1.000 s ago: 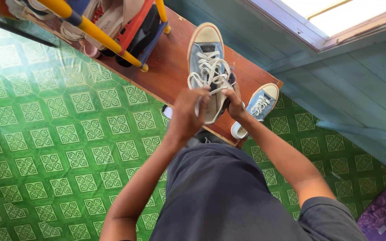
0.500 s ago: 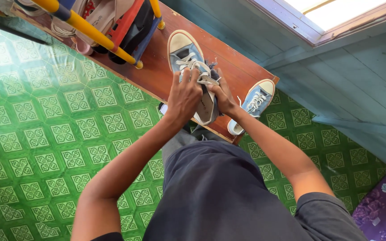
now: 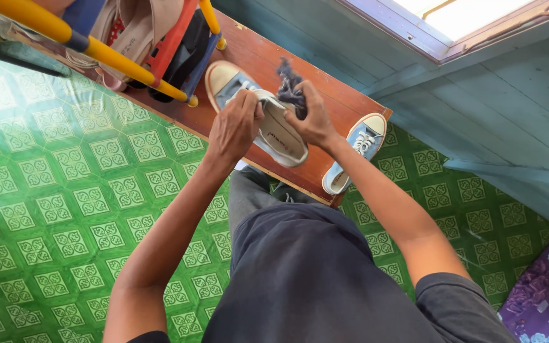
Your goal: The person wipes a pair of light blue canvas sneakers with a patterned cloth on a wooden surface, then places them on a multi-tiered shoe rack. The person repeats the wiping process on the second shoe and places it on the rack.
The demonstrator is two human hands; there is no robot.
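Note:
My left hand (image 3: 234, 125) grips a light blue canvas sneaker (image 3: 268, 124) by its laced top, tilted on its side so the pale rubber sidewall faces me. A crumpled dark grey cloth (image 3: 290, 87) is bunched in my right hand (image 3: 313, 117), right against the shoe's upper edge. The shoe hangs over a reddish wooden bench (image 3: 325, 108). The matching sneaker (image 3: 357, 149) lies at the bench's right end, toe pointing away from me.
A rack with yellow, red and blue bars (image 3: 119, 54) holds sandals and shoes at the upper left. Green patterned flooring (image 3: 65, 209) covers the ground. A teal wall and window frame (image 3: 478, 44) rise behind the bench. Purple floral fabric (image 3: 544, 298) lies at the lower right.
The sneaker was turned from laces-up onto its side and shifted left. My right hand left the laces and now holds the dark cloth at the shoe.

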